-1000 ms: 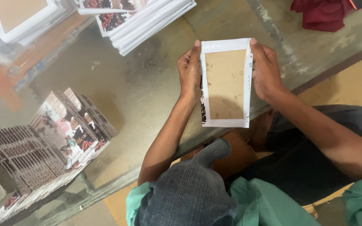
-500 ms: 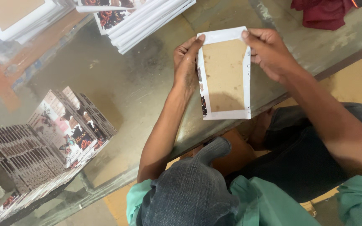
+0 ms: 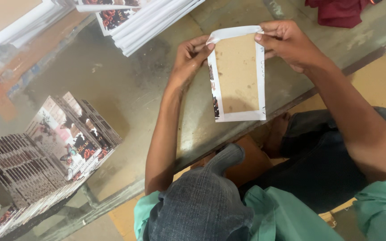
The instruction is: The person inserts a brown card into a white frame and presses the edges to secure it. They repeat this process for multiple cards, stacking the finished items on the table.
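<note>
Hands work at the top edge of a card (image 3: 237, 73), a brown board with a white paper border that lies flat on the glass table (image 3: 130, 93) near its front edge. The left hand (image 3: 188, 58) rests at the card's upper left corner, fingers curled, fingertips pinching the white flap there. The right hand (image 3: 287, 42) is at the upper right corner, thumb and forefinger closed on the same flap, the other fingers bent under; its forearm runs back to the lower right. Beyond the card lies a stack of white-edged boards (image 3: 148, 20), and a dark red cloth (image 3: 336, 11) sits at the far right. To the left stand bundles of printed floral covers (image 3: 68, 138). Nothing lies between the hands and the card. Against half a second ago, both hands have moved up from the card's sides to its top, and the top flap is now lifted and folding over.
</note>
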